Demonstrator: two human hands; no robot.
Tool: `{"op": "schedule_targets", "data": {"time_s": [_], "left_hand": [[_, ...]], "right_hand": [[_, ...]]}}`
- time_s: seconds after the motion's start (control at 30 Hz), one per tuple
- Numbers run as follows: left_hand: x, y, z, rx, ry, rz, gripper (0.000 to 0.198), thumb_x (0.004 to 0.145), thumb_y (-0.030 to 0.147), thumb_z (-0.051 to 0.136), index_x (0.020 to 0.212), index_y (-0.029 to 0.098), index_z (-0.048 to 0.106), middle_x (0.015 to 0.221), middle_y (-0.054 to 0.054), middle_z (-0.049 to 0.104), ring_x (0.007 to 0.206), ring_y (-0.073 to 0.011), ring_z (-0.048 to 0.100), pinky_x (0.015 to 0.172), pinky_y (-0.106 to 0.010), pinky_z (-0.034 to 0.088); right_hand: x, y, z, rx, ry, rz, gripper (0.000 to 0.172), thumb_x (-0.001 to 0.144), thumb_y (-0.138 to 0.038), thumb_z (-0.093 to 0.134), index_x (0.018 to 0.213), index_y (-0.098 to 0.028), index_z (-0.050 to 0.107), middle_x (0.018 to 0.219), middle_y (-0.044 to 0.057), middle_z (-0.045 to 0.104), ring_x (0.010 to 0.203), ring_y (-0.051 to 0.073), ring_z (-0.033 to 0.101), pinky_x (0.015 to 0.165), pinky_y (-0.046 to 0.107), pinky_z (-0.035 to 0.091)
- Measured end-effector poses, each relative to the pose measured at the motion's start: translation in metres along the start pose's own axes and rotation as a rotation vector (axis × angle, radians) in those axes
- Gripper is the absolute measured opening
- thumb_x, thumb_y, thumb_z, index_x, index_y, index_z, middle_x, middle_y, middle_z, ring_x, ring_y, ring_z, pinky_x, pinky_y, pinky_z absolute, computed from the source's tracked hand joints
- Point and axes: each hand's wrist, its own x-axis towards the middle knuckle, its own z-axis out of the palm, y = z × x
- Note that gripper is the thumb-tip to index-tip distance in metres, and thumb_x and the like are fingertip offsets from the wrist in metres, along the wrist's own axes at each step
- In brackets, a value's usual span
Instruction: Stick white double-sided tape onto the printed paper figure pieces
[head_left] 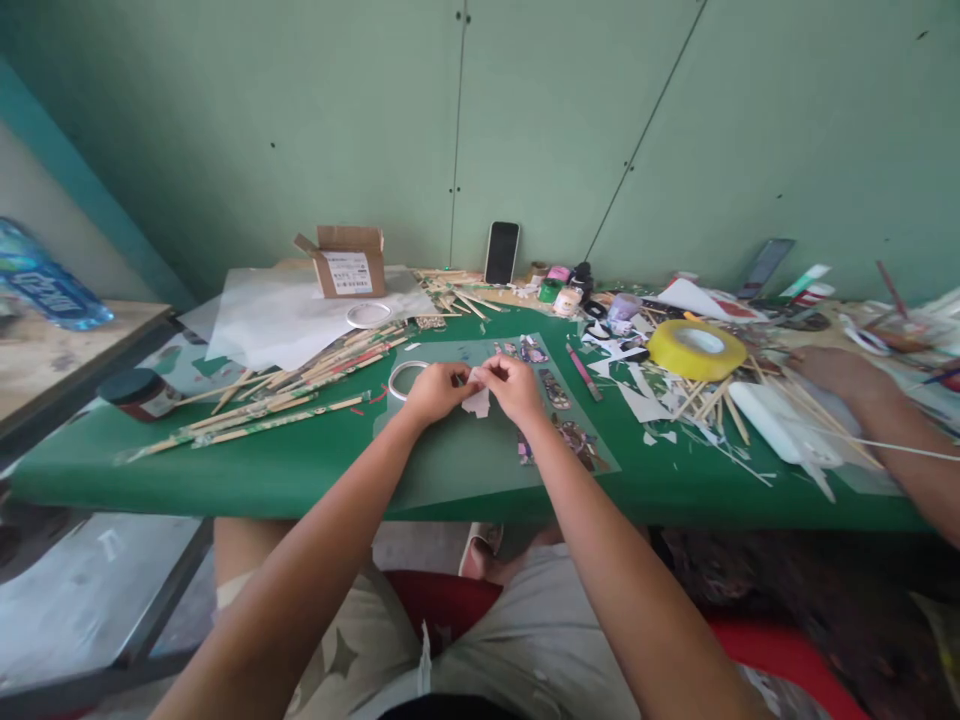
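Note:
Both hands meet over a translucent sheet point(442, 470) on the green table cover. My left hand point(437, 392) is closed, its fingertips pinching one side of a small whitish-pink paper piece point(477, 403). On its other side my right hand point(513, 386) pinches the same piece. A white tape roll point(409, 381) lies flat just left of my left hand. Colourful cut-out stickers point(556, 390) lie on the sheet beside my right hand. Further right rests a pink pen-like tool point(583, 374). The fingertips partly hide the paper piece.
Wrapped wooden sticks point(285, 408) and a dark-lidded jar point(139, 393) lie left. Behind stand a cardboard box point(350, 262) and a phone point(502, 253). At right are a yellow tape roll point(664, 346), paper scraps, loose sticks and another person's arm point(862, 385).

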Motion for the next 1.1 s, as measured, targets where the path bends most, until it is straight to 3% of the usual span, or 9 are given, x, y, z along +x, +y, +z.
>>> {"op": "schedule_targets", "data": {"time_s": [0.17,0.3,0.6,0.87,0.97,1.1], "left_hand": [[-0.003,0.001,-0.004,0.026,-0.042,0.057,0.044,0.081,0.055,0.054,0.068,0.014,0.062,0.061,0.002,0.055,0.058,-0.0107,0.044,0.057,-0.024,0.032],[-0.004,0.002,-0.006,0.050,-0.053,0.060,0.045,0.081,0.056,0.052,0.068,0.014,0.062,0.060,0.001,0.054,0.057,-0.0109,0.043,0.055,-0.023,0.032],[-0.006,0.004,-0.004,0.099,-0.078,0.075,0.047,0.079,0.058,0.053,0.068,0.013,0.063,0.058,0.002,0.050,0.057,-0.0106,0.040,0.055,-0.023,0.031],[0.000,0.016,-0.007,0.093,-0.085,0.085,0.044,0.077,0.056,0.053,0.062,0.015,0.056,0.055,0.003,0.045,0.056,-0.0105,0.036,0.054,-0.024,0.028],[0.000,0.024,-0.003,0.096,-0.073,0.098,0.040,0.076,0.050,0.056,0.056,0.016,0.049,0.053,0.004,0.039,0.055,-0.0097,0.032,0.054,-0.024,0.025],[-0.006,0.023,0.006,0.074,-0.048,0.090,0.038,0.079,0.047,0.054,0.057,0.016,0.052,0.054,0.004,0.043,0.055,-0.0098,0.035,0.054,-0.024,0.027]], "right_hand": [[-0.002,-0.001,-0.003,-0.039,0.032,-0.004,0.035,0.078,-0.052,0.053,0.069,-0.020,0.063,0.065,0.003,0.065,0.064,0.019,0.057,0.062,0.030,0.041],[-0.004,-0.002,-0.001,-0.065,0.046,-0.004,0.041,0.081,-0.056,0.047,0.064,-0.020,0.060,0.057,0.002,0.059,0.059,0.019,0.053,0.057,0.029,0.038],[-0.006,-0.002,0.001,-0.082,0.000,-0.023,0.036,0.079,-0.053,0.050,0.065,-0.021,0.059,0.064,0.004,0.065,0.063,0.020,0.057,0.060,0.029,0.040],[-0.005,-0.011,0.000,-0.048,0.013,-0.027,0.046,0.078,-0.065,0.048,0.060,-0.023,0.049,0.056,0.000,0.053,0.059,0.018,0.050,0.059,0.029,0.040],[-0.006,-0.014,-0.005,-0.038,0.021,-0.024,0.046,0.078,-0.065,0.049,0.059,-0.023,0.048,0.055,-0.001,0.049,0.058,0.016,0.047,0.059,0.028,0.039],[-0.007,-0.011,-0.009,-0.042,0.023,-0.012,0.046,0.078,-0.063,0.051,0.056,-0.023,0.048,0.052,-0.001,0.046,0.057,0.016,0.045,0.056,0.029,0.036]]}}
